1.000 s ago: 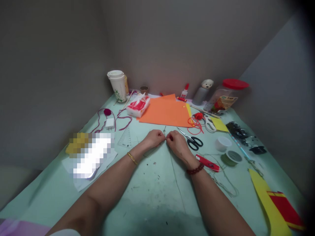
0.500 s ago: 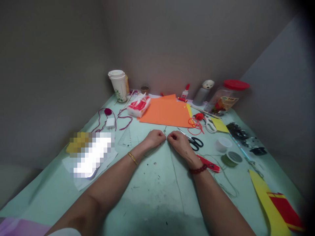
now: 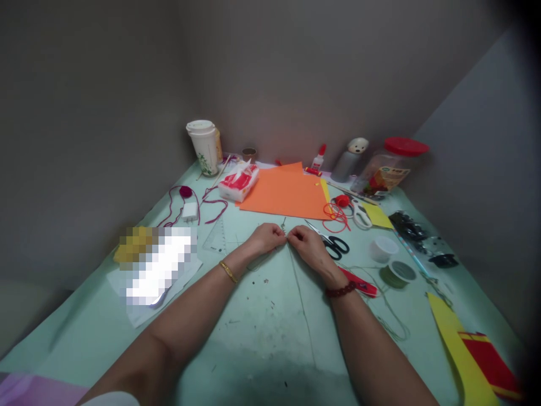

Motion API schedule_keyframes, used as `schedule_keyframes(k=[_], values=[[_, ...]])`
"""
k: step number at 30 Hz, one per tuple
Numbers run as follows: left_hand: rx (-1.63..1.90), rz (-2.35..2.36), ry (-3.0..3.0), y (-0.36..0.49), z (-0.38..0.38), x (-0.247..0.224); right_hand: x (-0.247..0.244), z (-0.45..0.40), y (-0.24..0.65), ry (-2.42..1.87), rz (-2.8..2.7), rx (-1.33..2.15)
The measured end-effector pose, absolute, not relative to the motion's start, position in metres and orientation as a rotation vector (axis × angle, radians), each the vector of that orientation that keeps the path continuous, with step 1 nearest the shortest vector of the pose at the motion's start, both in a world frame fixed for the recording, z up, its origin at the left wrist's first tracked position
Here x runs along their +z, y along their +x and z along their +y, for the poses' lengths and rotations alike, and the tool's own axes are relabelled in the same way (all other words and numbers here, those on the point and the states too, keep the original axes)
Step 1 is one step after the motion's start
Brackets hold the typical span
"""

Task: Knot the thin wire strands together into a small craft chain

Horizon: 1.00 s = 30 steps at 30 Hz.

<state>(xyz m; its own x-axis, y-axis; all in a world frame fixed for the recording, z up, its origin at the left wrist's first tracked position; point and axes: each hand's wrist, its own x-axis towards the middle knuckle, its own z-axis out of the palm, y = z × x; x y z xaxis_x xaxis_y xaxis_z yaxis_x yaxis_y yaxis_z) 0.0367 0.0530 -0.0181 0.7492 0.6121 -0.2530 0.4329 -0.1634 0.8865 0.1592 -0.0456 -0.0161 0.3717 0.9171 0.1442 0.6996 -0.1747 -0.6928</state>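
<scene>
My left hand (image 3: 267, 237) and my right hand (image 3: 308, 243) meet above the middle of the table, fingertips almost touching. Both are closed in a pinch on a thin green cord (image 3: 301, 293), whose tail trails toward me across the tabletop. A short knotted bit of the cord pokes up between the hands; its details are too small to make out. Black-handled scissors (image 3: 338, 247) lie just beyond my right hand. Under my right wrist is a red box cutter (image 3: 359, 282). A clear set square (image 3: 215, 237) rests left of my left hand.
Orange paper (image 3: 283, 194) and a tissue pack (image 3: 239, 181) lie behind the hands. At the right are a spool of green cord (image 3: 398, 274), a small white tub (image 3: 384, 248) and a red-lidded jar (image 3: 384, 169). A lidded cup (image 3: 203, 148) stands back left.
My fingertips have come slightly closer together. The upper part of the cord's tail has shifted a little left, while the things on the table stay put.
</scene>
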Motion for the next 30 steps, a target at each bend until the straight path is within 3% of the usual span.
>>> schedule_keyframes(k=[14, 22, 30], values=[[0.261, 0.969, 2.008, 0.042, 0.044, -0.012, -0.019, -0.044, 0.156, -1.960, -1.412, 0.358], [0.249, 0.964, 2.106, 0.042, 0.044, -0.016, -0.016, -0.044, 0.156, -1.928, -1.317, 0.526], [0.227, 0.926, 2.042, 0.040, 0.044, -0.012, -0.015, -0.043, 0.155, -1.865, -1.463, 0.194]])
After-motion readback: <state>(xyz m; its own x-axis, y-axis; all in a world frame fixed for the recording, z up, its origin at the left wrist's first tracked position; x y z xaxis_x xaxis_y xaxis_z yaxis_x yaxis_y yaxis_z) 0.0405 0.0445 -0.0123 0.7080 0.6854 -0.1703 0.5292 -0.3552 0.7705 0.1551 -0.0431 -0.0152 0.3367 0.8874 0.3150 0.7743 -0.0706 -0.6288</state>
